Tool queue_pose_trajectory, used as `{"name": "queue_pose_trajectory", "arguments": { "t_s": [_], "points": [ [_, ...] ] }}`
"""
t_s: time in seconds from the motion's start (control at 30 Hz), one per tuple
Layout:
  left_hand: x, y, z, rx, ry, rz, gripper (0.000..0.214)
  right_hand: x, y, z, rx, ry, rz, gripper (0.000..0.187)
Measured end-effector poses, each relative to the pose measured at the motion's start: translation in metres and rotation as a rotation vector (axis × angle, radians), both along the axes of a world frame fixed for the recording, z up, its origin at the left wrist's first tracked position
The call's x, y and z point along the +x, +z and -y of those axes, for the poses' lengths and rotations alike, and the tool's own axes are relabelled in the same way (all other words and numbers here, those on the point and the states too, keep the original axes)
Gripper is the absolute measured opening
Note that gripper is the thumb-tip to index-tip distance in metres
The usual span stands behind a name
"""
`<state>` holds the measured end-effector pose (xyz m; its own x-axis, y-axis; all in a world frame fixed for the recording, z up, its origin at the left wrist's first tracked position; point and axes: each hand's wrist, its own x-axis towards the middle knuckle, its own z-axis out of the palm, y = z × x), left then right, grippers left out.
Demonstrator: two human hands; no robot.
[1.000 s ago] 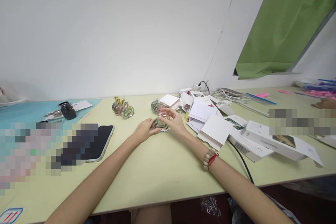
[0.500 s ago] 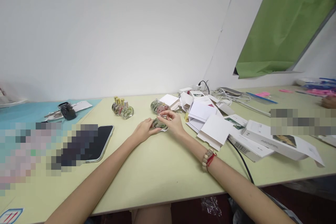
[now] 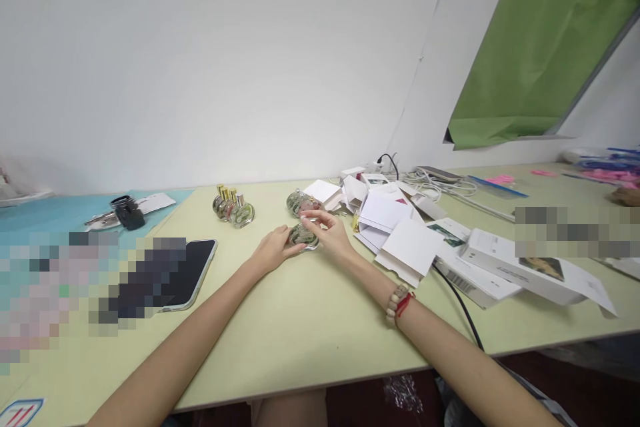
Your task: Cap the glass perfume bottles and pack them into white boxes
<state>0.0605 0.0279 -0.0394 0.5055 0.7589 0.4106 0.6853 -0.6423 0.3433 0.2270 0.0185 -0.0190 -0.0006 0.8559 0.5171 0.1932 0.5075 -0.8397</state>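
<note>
A round, clear glass perfume bottle with green matter inside stands on the table between my hands. My left hand is closed on the bottle's left side, its thumb along the lower front. At the top of the same bottle, the thumb and fingers of my right hand pinch together; whatever is between them is too small to make out. Just behind are more such bottles, partly covered by my right fingers. To the left, several perfume bottles with gold or silver necks stand in a row.
White opened boxes and card pieces lie heaped at the right, with cables behind them. A phone lies at the left. On a blue mat stands a dark jar. The table's front edge is close to me.
Almost nothing differs. My right fingers have shifted very slightly at the bottle's top, while my left hand stays in place on the bottle.
</note>
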Motion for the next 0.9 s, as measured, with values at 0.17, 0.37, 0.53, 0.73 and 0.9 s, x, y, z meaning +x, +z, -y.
{"name": "queue_pose_trajectory", "arguments": {
  "t_s": [0.17,0.37,0.53,0.73,0.9],
  "points": [
    [0.0006,0.0008,0.0008,0.002,0.005,0.017,0.038,-0.0003,-0.0008,-0.0015,0.015,-0.063,-0.046,0.038],
    [0.0008,0.0017,0.0019,0.0,0.006,0.016,0.039,0.002,-0.0017,-0.0036,0.019,-0.051,-0.012,0.035],
    [0.001,0.0023,0.0022,0.01,0.004,0.006,0.037,0.0055,-0.0006,-0.0046,0.031,-0.034,0.01,0.032],
    [0.0007,0.0038,0.0029,-0.006,0.006,-0.011,0.038,0.0091,0.0004,-0.0046,0.066,-0.012,0.084,0.027],
    [0.0007,0.0041,0.0024,0.0,-0.017,0.004,0.035,0.0088,0.0039,-0.0054,0.05,0.088,0.055,0.043]
  ]
}}
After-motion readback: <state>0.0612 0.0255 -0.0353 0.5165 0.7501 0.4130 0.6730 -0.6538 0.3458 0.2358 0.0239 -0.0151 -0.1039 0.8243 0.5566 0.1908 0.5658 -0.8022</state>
